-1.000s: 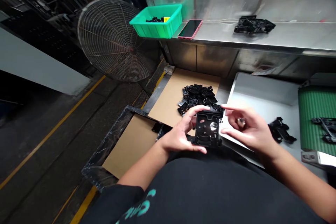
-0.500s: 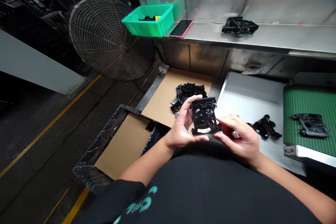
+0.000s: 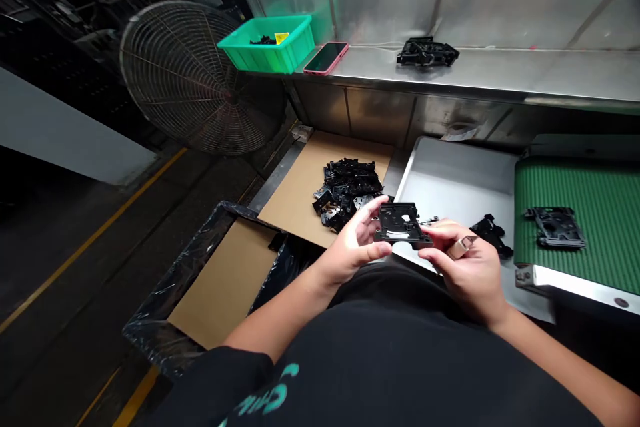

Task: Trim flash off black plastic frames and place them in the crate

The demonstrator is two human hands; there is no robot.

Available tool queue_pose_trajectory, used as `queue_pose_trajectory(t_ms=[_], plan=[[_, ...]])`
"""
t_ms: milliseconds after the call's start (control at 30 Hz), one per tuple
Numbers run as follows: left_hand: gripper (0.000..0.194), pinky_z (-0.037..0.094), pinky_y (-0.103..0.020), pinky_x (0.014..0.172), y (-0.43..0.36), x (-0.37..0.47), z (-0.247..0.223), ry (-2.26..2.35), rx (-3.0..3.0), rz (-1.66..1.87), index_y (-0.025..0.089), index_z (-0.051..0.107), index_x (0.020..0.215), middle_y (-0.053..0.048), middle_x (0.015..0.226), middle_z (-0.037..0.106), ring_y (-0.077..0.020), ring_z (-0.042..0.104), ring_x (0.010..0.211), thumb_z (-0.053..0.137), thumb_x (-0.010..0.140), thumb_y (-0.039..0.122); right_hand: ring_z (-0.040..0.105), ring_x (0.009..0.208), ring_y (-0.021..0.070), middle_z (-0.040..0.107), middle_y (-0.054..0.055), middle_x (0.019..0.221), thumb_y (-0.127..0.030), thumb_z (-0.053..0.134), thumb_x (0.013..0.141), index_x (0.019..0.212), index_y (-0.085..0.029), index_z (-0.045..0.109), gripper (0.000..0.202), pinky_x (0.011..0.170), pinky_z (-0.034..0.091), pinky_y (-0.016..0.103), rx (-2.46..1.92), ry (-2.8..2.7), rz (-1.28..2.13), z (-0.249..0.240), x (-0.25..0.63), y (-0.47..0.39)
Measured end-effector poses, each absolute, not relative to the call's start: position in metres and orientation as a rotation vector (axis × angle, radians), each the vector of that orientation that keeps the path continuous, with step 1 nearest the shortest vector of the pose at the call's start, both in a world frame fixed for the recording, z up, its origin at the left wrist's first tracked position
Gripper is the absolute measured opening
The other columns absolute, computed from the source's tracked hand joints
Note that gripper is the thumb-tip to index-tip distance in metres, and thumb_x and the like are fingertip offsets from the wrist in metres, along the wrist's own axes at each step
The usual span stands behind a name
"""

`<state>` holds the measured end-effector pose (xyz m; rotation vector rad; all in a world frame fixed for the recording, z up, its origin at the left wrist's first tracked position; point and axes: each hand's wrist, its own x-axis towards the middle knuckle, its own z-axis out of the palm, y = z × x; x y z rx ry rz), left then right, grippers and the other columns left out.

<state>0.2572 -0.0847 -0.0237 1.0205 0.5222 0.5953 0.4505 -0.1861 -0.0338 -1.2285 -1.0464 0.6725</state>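
A flat black plastic frame (image 3: 397,217) with holes and a curved slot is held in front of my body, tilted so its face looks foreshortened. My left hand (image 3: 357,240) grips its left side between thumb and fingers. At its right edge, the thumb and index finger of my right hand (image 3: 467,267) touch the frame. Closed in that right hand is a small tool with a pale, squared handle end (image 3: 463,247); the fingers hide most of it. Behind my left hand, a heap of black plastic parts (image 3: 350,183) lies on a cardboard sheet (image 3: 287,203).
A grey tray (image 3: 450,167) holds another black part (image 3: 493,235). On the green conveyor belt (image 3: 610,213) lies a similar frame (image 3: 557,227). The metal shelf carries a green bin (image 3: 273,57), a phone (image 3: 326,59) and a black assembly (image 3: 427,52). A plastic-lined box (image 3: 150,320) and a fan (image 3: 200,80) stand left.
The frame has tipped flatter, its face now seen at a steeper slant. My right hand has rotated, showing more of the tool's pale end. The whole view has shifted slightly.
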Motion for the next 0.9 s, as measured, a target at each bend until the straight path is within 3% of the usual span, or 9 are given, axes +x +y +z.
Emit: queue_pose_trajectory(t_ms=[200, 600, 767, 900], plan=[[0.074, 0.047, -0.040, 0.105, -0.101, 0.276, -0.030, 0.673, 0.772, 0.471, 0.024, 0.065, 0.138, -0.012, 0.135, 0.067, -0.0258, 0.065, 0.122, 0.094, 0.074, 0.047, 0.072, 0.078, 0.0209, 0.078, 0.005, 0.086, -0.040, 0.096, 0.073, 0.087, -0.022, 0.084, 0.026, 0.071, 0.059, 0.034, -1.369, -0.840, 0.688, -0.037, 0.458, -0.198], [0.076, 0.047, -0.039, 0.102, -0.107, 0.286, -0.024, 0.679, 0.733, 0.424, 0.021, 0.065, 0.136, -0.010, 0.120, 0.073, -0.0228, 0.066, 0.114, 0.092, 0.074, 0.057, 0.062, 0.066, 0.0144, 0.070, 0.001, 0.076, -0.035, 0.096, 0.074, 0.085, -0.023, 0.083, 0.021, 0.059, 0.053, 0.026, -1.333, -0.779, 0.737, -0.032, 0.463, -0.208], [0.083, 0.048, -0.039, 0.107, -0.107, 0.286, -0.027, 0.625, 0.793, 0.443, 0.022, 0.060, 0.147, -0.014, 0.146, 0.065, -0.0258, 0.066, 0.124, 0.094, 0.075, 0.045, 0.063, 0.070, 0.0156, 0.070, 0.002, 0.083, -0.034, 0.095, 0.075, 0.093, -0.024, 0.084, 0.023, 0.063, 0.054, 0.028, -1.319, -0.830, 0.731, -0.034, 0.467, -0.211], [0.101, 0.045, -0.045, 0.121, -0.102, 0.284, -0.026, 0.460, 1.005, 0.523, 0.032, 0.044, 0.162, -0.010, 0.174, 0.036, -0.0334, 0.049, 0.151, 0.094, 0.075, 0.032, 0.063, 0.074, 0.0162, 0.070, 0.002, 0.088, -0.029, 0.093, 0.080, 0.104, -0.027, 0.083, 0.026, 0.066, 0.054, 0.029, -1.286, -0.991, 0.733, -0.038, 0.475, -0.216]])
